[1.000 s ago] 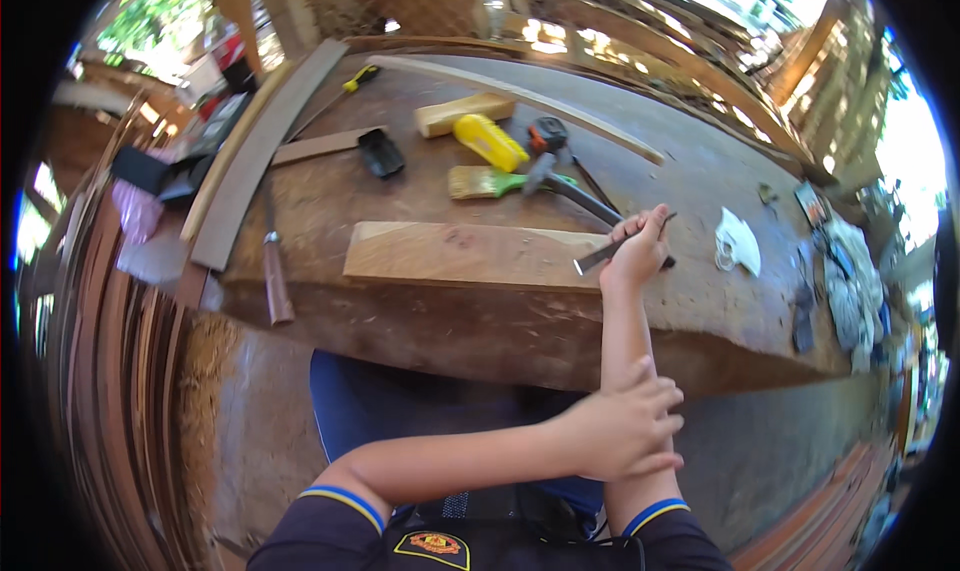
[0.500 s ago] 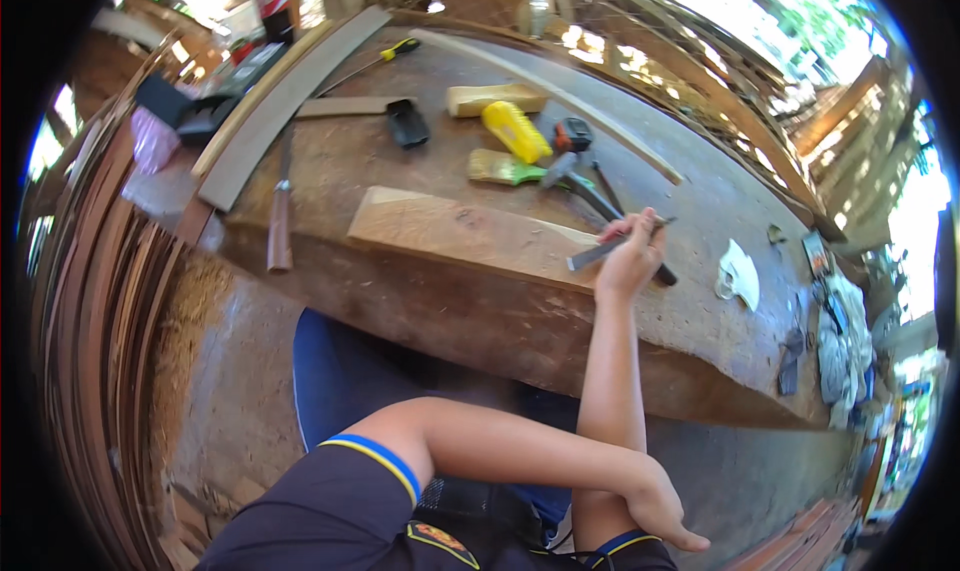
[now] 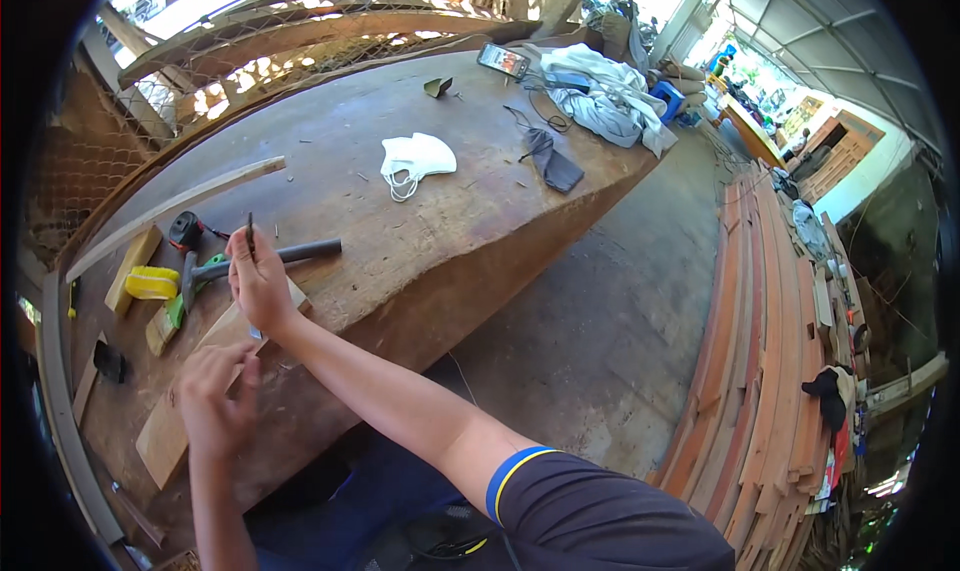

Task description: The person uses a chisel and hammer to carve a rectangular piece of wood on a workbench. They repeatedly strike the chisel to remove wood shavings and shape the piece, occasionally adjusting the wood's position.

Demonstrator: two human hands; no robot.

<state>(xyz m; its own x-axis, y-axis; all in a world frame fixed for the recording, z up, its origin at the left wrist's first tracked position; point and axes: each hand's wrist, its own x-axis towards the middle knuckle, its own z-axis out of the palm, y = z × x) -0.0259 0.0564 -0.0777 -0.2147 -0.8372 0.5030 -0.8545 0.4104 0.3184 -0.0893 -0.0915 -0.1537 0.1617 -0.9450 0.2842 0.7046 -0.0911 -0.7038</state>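
A flat steel blade [image 3: 256, 332] with a thin dark end is gripped in my right hand [image 3: 262, 283], its thumb and fingers closed round the middle. My left hand [image 3: 215, 401] is just below, fingers loosely bent and thumb apart, with nothing seen in it. Its fingertips come close to the blade's lower end; whether they touch, I cannot tell. Under both hands a wooden board [image 3: 165, 429] lies along the bench's near edge, partly covered by them. Just behind my right hand rests a hammer [image 3: 312, 250] with a dark handle.
Left on the bench [image 3: 450, 221] are a brush [image 3: 162, 329], a yellow-handled object [image 3: 153, 283], a wood block [image 3: 132, 269], a tape measure [image 3: 185, 231] and a long strip [image 3: 180, 205]. Farther right lie a white mask [image 3: 418, 155], a phone [image 3: 503, 61] and cloths [image 3: 600, 96]. Planks [image 3: 745, 341] line the floor.
The view has swung to the right. My left hand has come from over my right forearm to beside the board, near the blade. My right hand still holds the blade, now more upright.
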